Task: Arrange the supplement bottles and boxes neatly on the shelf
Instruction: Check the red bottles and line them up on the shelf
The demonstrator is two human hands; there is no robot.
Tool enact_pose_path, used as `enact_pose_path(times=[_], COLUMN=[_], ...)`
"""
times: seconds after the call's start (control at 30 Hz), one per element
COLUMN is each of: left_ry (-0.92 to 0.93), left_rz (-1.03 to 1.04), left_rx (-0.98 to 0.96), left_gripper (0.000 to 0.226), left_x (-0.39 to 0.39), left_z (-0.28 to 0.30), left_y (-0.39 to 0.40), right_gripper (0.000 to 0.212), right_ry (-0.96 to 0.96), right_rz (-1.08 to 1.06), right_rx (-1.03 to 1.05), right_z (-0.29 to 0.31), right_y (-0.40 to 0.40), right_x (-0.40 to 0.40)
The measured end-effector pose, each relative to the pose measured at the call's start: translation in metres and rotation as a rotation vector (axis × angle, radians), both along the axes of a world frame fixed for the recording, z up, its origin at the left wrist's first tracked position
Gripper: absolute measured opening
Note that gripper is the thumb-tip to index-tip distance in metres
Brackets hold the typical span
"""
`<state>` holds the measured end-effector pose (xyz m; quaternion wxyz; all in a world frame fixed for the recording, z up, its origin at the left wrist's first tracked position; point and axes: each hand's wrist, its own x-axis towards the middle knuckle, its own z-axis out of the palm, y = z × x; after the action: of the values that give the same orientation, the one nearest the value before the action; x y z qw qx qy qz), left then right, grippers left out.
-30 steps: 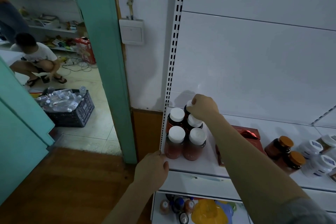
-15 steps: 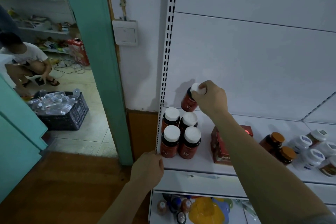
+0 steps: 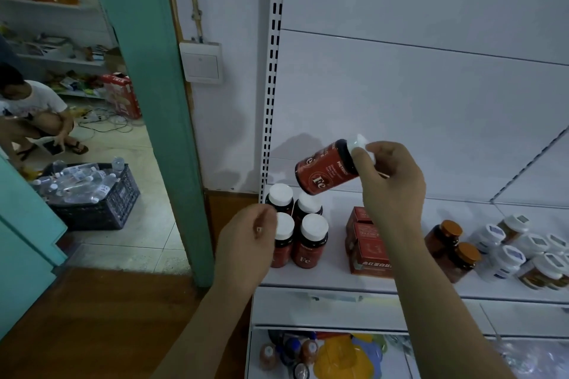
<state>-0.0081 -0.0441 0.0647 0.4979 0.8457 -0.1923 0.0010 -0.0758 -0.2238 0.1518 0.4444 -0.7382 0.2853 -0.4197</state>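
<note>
My right hand [image 3: 389,181] grips a red "Fe" bottle [image 3: 326,168] by its white cap, tilted in the air above the white shelf [image 3: 335,274]. Below it, several matching red bottles with white caps [image 3: 303,234] stand grouped at the shelf's left end. My left hand [image 3: 249,240] hovers in front of that group with fingers loosely curled, holding nothing. A stack of red boxes [image 3: 368,248] lies right of the group. Brown bottles with orange caps [image 3: 452,248] and white-capped bottles [image 3: 520,252] stand further right.
A teal door frame [image 3: 154,101] and open doorway lie to the left, with a dark crate of water bottles [image 3: 92,194] and a crouching person [image 3: 30,114] beyond. A lower shelf [image 3: 323,354] holds colourful items. A wall switch [image 3: 201,63] sits beside the shelf upright.
My right hand lifted one red bottle off the back of the group and tilted it in the air. My left hand rose from the shelf's front edge to the bottles.
</note>
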Motion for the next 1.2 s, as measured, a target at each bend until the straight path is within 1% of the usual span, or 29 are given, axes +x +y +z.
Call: enact_pose_path(times=[0.07, 0.13, 0.17, 0.27, 0.37, 0.53, 0.67, 0.77, 0.87, 0.93, 1.07, 1.2], left_ry=[0.127, 0.197, 0.212, 0.253, 0.274, 0.260, 0.270, 0.267, 0.219, 0.197, 0.195, 0.189], left_rz=[-0.115, -0.195, -0.196, -0.112, -0.038, 0.039, 0.049, 0.007, -0.108, -0.133, -0.046, -0.056], left_rx=[-0.158, -0.315, -0.375, -0.515, -0.606, -0.622, -0.631, -0.644, -0.588, -0.569, -0.570, -0.605], left_gripper=[0.025, 0.022, 0.021, 0.020, 0.019, 0.017, 0.021, 0.022, 0.029, 0.033, 0.027, 0.023], left_x=[-0.017, -0.037, -0.045, -0.058, -0.064, -0.066, -0.065, -0.064, -0.064, -0.062, -0.056, -0.052], left_z=[0.020, 0.034, 0.038, 0.038, 0.037, 0.041, 0.043, 0.044, 0.046, 0.044, 0.038, 0.039], left_y=[-0.008, -0.012, -0.013, -0.017, -0.021, -0.021, -0.022, -0.019, -0.016, -0.015, -0.014, -0.014], right_gripper=[0.011, 0.012, 0.013, 0.015, 0.017, 0.009, 0.015, 0.011, 0.011, 0.013, 0.020, 0.018], right_ry=[-0.034, -0.049, -0.050, -0.078, -0.105, -0.179, -0.242, -0.256, -0.279, -0.290, -0.302, -0.301], right_rz=[0.002, 0.015, 0.018, 0.005, 0.000, 0.032, 0.025, 0.013, -0.002, 0.020, 0.078, 0.083], right_rx=[0.098, 0.187, 0.217, 0.312, 0.346, 0.374, 0.386, 0.369, 0.379, 0.386, 0.402, 0.373], right_z=[0.002, 0.001, 0.001, -0.005, -0.011, -0.021, -0.024, -0.024, -0.023, -0.022, -0.023, -0.021], right_y=[0.011, 0.022, 0.027, 0.036, 0.042, 0.050, 0.053, 0.054, 0.053, 0.055, 0.061, 0.059], right_x=[-0.014, -0.027, -0.033, -0.048, -0.055, -0.059, -0.062, -0.060, -0.058, -0.057, -0.056, -0.053])
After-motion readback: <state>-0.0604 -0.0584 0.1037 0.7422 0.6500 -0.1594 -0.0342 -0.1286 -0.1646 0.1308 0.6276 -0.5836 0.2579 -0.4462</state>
